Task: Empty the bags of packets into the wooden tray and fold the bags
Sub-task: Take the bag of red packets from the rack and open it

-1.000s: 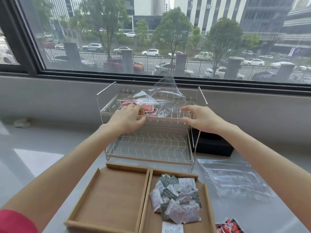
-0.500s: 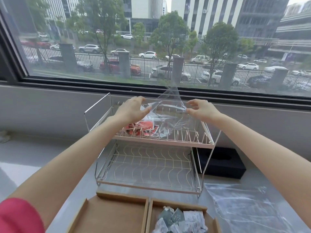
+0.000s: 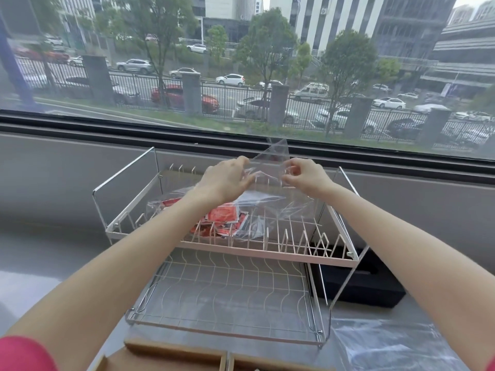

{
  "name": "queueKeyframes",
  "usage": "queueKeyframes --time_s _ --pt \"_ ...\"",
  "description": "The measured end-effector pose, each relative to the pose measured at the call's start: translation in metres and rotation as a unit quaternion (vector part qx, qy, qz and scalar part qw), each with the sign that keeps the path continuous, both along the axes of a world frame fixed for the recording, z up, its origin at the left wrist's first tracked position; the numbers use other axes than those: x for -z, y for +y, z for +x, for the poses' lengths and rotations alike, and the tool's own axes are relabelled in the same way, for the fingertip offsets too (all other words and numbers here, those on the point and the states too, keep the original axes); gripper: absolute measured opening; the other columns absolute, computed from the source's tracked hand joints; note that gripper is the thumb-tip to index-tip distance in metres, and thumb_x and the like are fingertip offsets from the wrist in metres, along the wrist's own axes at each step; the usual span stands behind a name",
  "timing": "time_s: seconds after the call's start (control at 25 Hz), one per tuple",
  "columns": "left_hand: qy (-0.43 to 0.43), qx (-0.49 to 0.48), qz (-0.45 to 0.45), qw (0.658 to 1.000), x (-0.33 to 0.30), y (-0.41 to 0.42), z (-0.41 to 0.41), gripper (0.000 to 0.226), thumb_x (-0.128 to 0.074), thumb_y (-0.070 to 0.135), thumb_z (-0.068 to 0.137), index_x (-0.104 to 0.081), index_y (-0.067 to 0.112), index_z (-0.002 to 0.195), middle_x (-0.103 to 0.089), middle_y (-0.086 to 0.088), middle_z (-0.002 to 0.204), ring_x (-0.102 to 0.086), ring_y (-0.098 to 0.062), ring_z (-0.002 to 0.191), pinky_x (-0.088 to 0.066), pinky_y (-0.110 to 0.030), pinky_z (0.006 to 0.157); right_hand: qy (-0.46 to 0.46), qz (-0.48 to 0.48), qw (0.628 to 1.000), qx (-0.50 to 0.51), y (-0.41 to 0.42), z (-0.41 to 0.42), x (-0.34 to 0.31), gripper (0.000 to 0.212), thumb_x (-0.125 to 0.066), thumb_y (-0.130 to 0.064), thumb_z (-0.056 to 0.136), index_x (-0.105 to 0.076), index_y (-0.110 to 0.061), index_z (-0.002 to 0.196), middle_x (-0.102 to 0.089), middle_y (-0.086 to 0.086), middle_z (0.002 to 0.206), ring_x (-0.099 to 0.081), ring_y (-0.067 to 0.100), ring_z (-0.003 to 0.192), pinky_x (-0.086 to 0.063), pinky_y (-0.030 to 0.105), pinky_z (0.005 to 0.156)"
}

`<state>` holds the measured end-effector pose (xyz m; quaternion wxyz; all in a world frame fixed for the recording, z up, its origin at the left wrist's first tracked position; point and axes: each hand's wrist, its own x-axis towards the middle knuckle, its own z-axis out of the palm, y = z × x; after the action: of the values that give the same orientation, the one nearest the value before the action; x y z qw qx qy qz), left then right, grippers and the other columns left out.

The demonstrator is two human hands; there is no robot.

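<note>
The rack's [image 3: 230, 253] upper tier is open from above, though upright prongs [image 3: 284, 241] line its front and 2 side frames flank it. A black box [image 3: 359, 285] blocks the lower tier's right side.

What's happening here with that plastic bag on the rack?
A person's left hand and right hand pinch the top of a clear bag of red packets resting on the upper shelf of a wire rack. The wooden tray waits below, and an empty bag lies beside it.
</note>
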<state>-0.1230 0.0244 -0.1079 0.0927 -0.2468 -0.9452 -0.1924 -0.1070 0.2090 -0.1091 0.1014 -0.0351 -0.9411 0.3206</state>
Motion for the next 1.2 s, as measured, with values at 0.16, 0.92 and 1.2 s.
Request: queueKeyframes --time_s 0.16,0.92,1.2 --pt "0.021 -0.006 0.082 0.996 -0.005 -0.004 0.006 0.026 -0.044 0.028 0.093 -0.058 0.013 0.110 -0.067 -0.007 0.109 -0.060 -0.025 0.100 -0.048 -0.037 0.085 0.051 -0.029 0.998 0.000 -0.007 0.010 -0.012 0.022 -0.060 -0.014 0.084 -0.063 -0.009 0.106 -0.066 0.014 0.108 -0.056 0.016 0.091 -0.041 0.024 0.078" --pt "0.299 -0.034 0.327 0.896 -0.188 -0.054 0.112 0.021 -0.046 0.007 0.091 -0.058 0.002 0.107 -0.068 -0.015 0.101 -0.057 -0.018 0.077 -0.043 -0.026 0.066 0.425 -0.090 0.900 -0.032 -0.074 0.137 -0.220 0.025 -0.060 -0.010 0.085 -0.061 0.000 0.108 -0.067 0.014 0.107 -0.059 0.014 0.094 -0.049 0.028 0.092" --pt "0.271 0.009 0.343 0.899 -0.156 -0.058 0.169 0.021 -0.051 0.014 0.088 -0.058 -0.001 0.101 -0.058 -0.002 0.087 -0.057 -0.018 0.072 -0.041 -0.023 0.054 0.385 -0.104 0.915 -0.050 -0.074 0.206 -0.193 0.021 -0.058 -0.012 0.086 -0.063 -0.004 0.104 -0.053 -0.015 0.073 -0.047 -0.005 0.065 -0.042 0.004 0.058"
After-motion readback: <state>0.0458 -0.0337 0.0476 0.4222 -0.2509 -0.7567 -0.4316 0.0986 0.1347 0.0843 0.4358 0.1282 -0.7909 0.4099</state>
